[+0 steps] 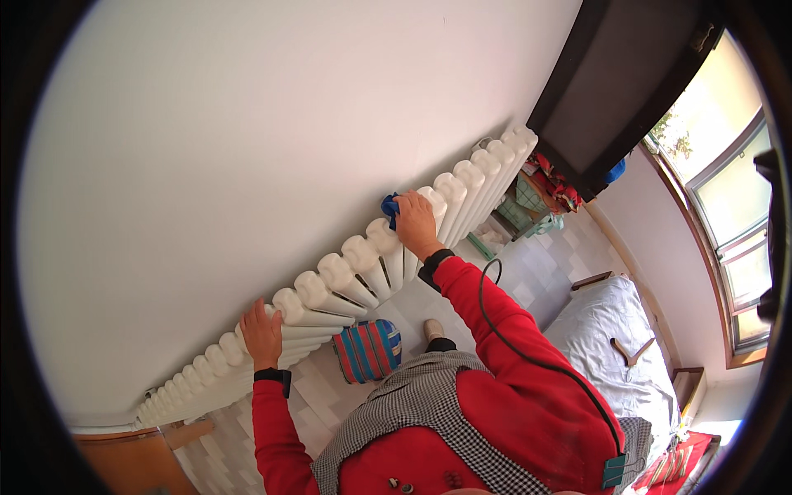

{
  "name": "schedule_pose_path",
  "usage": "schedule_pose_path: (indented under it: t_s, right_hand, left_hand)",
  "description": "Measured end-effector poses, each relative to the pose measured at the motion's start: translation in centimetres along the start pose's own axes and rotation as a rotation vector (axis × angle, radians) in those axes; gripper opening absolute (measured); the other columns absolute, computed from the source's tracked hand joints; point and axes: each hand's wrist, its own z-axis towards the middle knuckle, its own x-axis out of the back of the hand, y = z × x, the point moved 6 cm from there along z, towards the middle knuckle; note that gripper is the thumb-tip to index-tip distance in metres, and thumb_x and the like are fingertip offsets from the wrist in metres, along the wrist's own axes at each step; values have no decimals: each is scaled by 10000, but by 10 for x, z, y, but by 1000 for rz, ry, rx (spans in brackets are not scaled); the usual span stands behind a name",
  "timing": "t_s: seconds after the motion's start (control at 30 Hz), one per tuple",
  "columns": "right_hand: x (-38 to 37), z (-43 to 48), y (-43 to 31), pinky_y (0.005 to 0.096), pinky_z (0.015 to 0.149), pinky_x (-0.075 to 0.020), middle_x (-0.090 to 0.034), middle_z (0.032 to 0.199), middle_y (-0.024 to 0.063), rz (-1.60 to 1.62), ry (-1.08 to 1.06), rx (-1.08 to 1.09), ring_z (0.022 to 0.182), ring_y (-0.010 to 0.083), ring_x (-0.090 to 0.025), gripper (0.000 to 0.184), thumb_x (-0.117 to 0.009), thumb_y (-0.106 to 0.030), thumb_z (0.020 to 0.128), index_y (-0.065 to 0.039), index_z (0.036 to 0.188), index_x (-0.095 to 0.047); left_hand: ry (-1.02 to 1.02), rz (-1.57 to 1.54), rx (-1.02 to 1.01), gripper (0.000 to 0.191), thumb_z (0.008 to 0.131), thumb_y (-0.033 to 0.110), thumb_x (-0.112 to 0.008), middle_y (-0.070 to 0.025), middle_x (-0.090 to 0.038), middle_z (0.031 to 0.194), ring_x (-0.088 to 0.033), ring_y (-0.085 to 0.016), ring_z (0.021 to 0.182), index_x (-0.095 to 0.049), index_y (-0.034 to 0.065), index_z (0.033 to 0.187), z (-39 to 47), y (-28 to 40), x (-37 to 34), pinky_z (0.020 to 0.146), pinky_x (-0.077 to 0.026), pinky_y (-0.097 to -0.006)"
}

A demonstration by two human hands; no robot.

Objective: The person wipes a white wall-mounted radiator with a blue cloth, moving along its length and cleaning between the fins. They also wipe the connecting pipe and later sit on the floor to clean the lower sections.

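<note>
A white column radiator (337,272) runs diagonally along the pale wall. My right hand (416,223) grips a blue cloth (390,206) on the radiator's top, at the wall side of the rounded sections. Lower left, my left hand (262,331) rests on other sections of the top, its fingers a little apart, with nothing seen in it. Both wrists bear black bands, below red sleeves.
A striped cushion or bag (369,351) lies on the floor by my foot (434,330). At right are a covered bed (606,334) with a wooden hanger (631,352), a dark cabinet or screen (625,80), baskets (520,207) and a window (730,210). A cable (526,357) crosses my right sleeve.
</note>
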Motion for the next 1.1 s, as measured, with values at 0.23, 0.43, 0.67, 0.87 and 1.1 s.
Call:
schedule_pose_path:
  t_s: [0.23, 0.43, 0.67, 0.87, 1.1]
  right_hand:
    - [55, -40, 19, 487, 1122, -412, -615, 1301, 152, 200, -81, 97, 1315, 384, -533, 403, -698, -14, 810, -49, 1207, -635]
    - [54, -3, 68, 491, 1137, -396, -625, 1300, 145, 104, -75, 28, 1329, 378, -526, 380, -718, -39, 819, -56, 1193, -648]
    - [14, 37, 93, 507, 1119, -399, -645, 1239, 143, 19, -101, -30, 1324, 382, -531, 364, -706, -78, 823, -57, 1181, -644]
    - [61, -4, 104, 487, 1143, -399, -626, 1310, 137, 171, -77, 59, 1338, 382, -528, 362, -711, -19, 843, -59, 1193, -626]
    - [78, 8, 134, 499, 1135, -403, -631, 1274, 157, 188, -14, -11, 1325, 395, -527, 392, -729, -11, 801, -55, 1181, -640]
  left_hand:
    - [106, -15, 15, 586, 1016, 348, -598, -220, -523, 1458, -420, -423, 1410, -472, -12, 1461, 12, 42, -6, 1208, -263, -559]
    - [152, -178, -51, 578, 1012, 359, -612, -223, -539, 1439, -439, -420, 1394, -500, -18, 1435, 64, 139, -36, 1189, -301, -547]
    - [145, -30, -3, 516, 1006, 396, -618, -206, -666, 1239, -560, -373, 1243, -598, 8, 1347, 75, 161, -38, 1131, -368, -517]
    - [90, -22, 27, 507, 1001, 383, -624, -206, -674, 1225, -561, -360, 1241, -596, 16, 1350, 77, 160, -40, 1133, -364, -516]
    - [111, 6, 6, 488, 997, 367, -626, -197, -681, 1191, -573, -358, 1201, -604, 15, 1336, 76, 160, -42, 1127, -369, -511]
